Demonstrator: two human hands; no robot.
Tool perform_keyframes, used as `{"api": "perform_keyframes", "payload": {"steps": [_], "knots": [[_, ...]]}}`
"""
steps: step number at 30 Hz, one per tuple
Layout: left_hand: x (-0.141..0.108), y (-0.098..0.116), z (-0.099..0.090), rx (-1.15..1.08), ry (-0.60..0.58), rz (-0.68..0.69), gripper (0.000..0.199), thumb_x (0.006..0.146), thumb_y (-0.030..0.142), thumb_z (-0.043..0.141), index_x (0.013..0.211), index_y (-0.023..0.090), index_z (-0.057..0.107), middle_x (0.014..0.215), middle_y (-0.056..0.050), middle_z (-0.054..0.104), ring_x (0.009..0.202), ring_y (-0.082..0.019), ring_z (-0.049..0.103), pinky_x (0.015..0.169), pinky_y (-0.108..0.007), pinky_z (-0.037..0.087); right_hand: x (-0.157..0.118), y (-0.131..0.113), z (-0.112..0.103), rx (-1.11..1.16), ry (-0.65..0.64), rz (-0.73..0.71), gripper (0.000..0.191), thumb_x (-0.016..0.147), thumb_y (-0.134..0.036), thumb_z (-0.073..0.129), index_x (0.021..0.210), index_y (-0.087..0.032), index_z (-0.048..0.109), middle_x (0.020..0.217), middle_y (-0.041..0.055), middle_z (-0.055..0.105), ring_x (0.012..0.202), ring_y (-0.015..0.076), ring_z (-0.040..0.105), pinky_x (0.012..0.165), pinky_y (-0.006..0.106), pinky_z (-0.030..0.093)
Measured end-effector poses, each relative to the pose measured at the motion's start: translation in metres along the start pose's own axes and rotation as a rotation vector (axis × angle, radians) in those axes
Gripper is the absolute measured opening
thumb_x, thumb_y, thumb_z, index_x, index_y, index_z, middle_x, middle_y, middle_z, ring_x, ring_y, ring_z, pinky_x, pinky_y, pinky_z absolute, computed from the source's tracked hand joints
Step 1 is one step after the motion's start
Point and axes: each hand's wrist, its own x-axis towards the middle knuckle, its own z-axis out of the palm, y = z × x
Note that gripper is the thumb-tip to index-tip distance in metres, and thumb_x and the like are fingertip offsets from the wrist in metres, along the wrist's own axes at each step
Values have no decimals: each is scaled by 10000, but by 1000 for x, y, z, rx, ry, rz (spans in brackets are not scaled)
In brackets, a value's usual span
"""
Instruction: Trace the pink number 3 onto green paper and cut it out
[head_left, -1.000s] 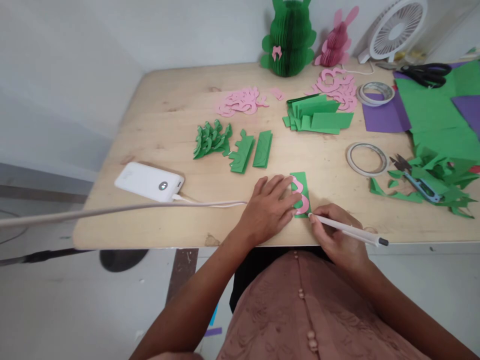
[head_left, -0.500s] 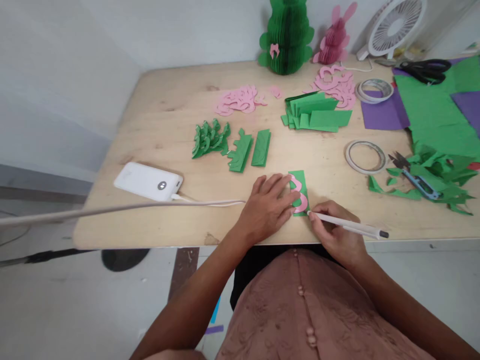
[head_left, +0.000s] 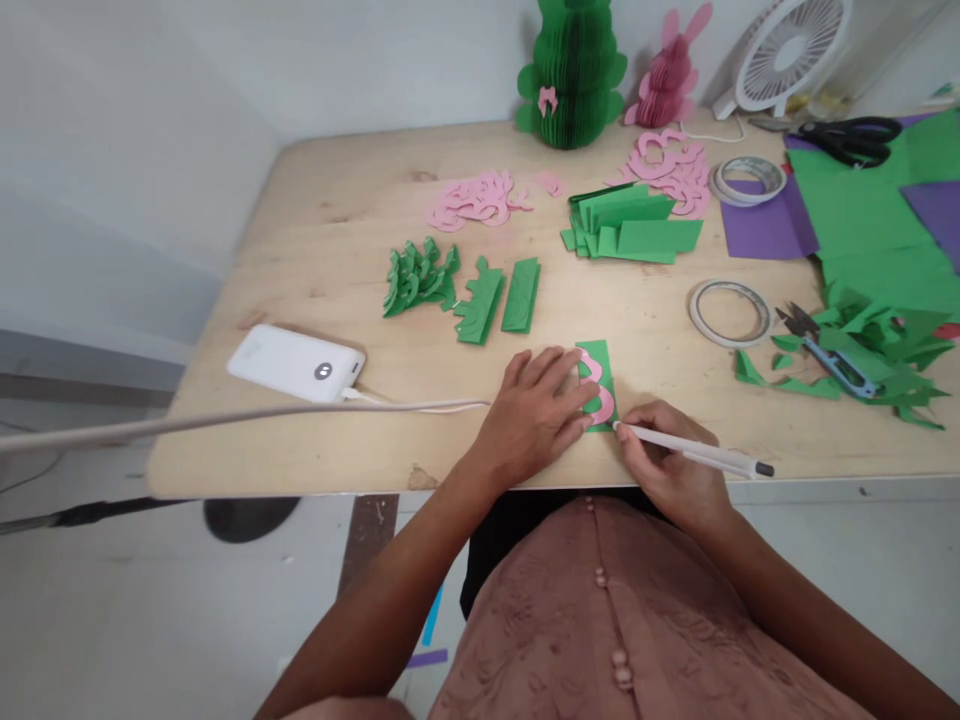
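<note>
My left hand (head_left: 534,415) lies flat with fingers stretched out, pressing a curvy pink paper cutout (head_left: 602,404) onto a green paper strip (head_left: 596,352). Part of the cutout is hidden under those fingers. In my right hand (head_left: 671,460) is a white pen (head_left: 694,448), its tip at the strip's lower right edge, close to the cutout. Left of the strip stand a folded green piece with a drawn outline (head_left: 520,296), a partly cut green piece (head_left: 480,305) and a cluster of cut green shapes (head_left: 421,277).
Folded green strips (head_left: 637,225) and pink cutouts (head_left: 480,200) lie farther back. To the right are tape rolls (head_left: 731,313), small snips (head_left: 836,360) among green scraps, and black scissors (head_left: 851,138). A white power bank (head_left: 296,362) with a cable sits left. Behind stands a green honeycomb figure (head_left: 571,80).
The pen and my right hand have shifted very slightly left along the strip's lower edge. My left hand stays in place on the cutout.
</note>
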Motion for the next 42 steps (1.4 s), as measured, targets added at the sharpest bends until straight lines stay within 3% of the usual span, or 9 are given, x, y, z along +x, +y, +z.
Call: {"api": "perform_keyframes", "payload": {"steps": [13, 30, 42], "knots": [[1, 0, -1, 2, -2, -3, 311, 947, 370, 488, 1208, 262, 618, 1472, -100, 445, 1366, -298, 357, 1112, -512, 257, 0, -1, 0, -11, 4, 18, 113, 847, -230, 578, 738, -201, 583, 631, -13, 635, 546, 130, 578, 517, 242, 427], [0, 0, 0, 3, 8, 4, 317, 949, 379, 484, 1211, 264, 619, 1469, -99, 449, 1365, -296, 358, 1114, -517, 257, -1, 0, 0, -17, 19, 70, 111, 840, -243, 584, 738, -202, 592, 604, -26, 613, 448, 101, 480, 460, 238, 381], [0, 0, -1, -5, 5, -1, 311, 950, 373, 483, 1209, 266, 617, 1470, -93, 450, 1366, -292, 357, 1115, -511, 255, 0, -2, -2, -9, 29, 84, 102, 838, -231, 581, 738, -211, 579, 621, -20, 625, 487, 114, 519, 484, 244, 403]]}}
